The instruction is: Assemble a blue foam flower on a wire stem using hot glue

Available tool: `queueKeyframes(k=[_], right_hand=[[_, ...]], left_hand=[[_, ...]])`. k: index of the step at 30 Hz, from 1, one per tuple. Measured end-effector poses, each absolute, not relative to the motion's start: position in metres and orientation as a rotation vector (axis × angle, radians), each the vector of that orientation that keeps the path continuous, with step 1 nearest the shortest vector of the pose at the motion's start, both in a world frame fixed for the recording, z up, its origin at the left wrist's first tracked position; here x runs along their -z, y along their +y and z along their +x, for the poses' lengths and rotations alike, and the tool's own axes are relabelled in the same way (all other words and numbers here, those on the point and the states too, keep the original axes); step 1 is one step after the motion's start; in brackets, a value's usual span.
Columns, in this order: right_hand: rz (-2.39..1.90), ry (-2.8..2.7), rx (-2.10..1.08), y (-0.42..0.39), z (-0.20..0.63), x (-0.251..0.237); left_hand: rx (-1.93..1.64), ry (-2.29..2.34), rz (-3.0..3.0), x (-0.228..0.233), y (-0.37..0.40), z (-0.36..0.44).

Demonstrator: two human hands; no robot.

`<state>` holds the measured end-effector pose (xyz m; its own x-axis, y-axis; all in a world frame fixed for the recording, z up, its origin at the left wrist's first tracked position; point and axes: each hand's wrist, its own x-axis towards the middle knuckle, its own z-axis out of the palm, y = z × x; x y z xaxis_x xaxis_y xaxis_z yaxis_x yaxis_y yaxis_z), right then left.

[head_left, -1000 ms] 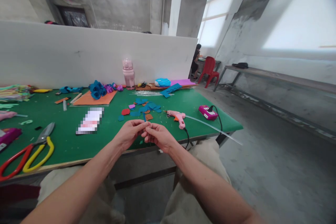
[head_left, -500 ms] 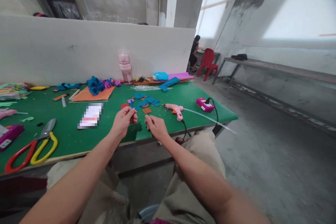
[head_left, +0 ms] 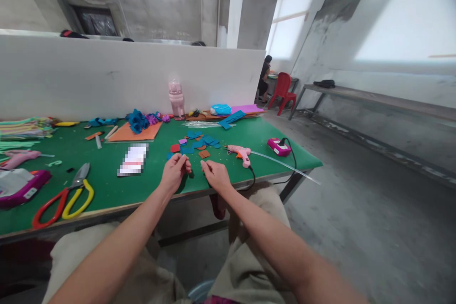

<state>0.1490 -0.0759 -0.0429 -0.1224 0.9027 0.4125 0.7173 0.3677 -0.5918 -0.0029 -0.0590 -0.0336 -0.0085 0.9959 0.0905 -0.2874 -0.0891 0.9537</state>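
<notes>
**Two hands meet over a craft bench**

At the near edge of a green-topped bench (head_left: 107, 185), a person's left hand (head_left: 174, 174) and right hand (head_left: 213, 174) hover close together but apart, fingers curled inward; whether either grip pinches anything is too small to tell. Just beyond them lie scattered blue, red and orange felt cut-outs (head_left: 199, 142). A pink hot-glue gun (head_left: 239, 153) with a clear glue stick rests to the right, near a magenta power box (head_left: 279, 146). Red-and-yellow-handled shears (head_left: 66, 194) lie well to the left. A pink bottle (head_left: 176, 96) stands against the white partition (head_left: 107, 76). A red plastic chair (head_left: 283, 92) stands beyond the bench's far end.
</notes>
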Motion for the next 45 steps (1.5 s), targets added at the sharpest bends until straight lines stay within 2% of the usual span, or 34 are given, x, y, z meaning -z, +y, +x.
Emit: queueKeyframes(k=[7,22,45], right_hand=[[-1.413,-1.935,-0.164,-0.0749,0.1463,0.0479],[-1.539,-1.987,-0.081,-0.0759,0.1395,0.0506],[-1.505,-1.947,-0.219,-0.0734,0.1415,0.0481]], left_hand=[[-1.462,0.922,1.059,0.0410,-0.0572,-0.0050],[-1.457,0.994,1.120,0.0409,-0.0573,-0.0051],[-1.531,0.890,1.065,0.0425,-0.0555,-0.0076]])
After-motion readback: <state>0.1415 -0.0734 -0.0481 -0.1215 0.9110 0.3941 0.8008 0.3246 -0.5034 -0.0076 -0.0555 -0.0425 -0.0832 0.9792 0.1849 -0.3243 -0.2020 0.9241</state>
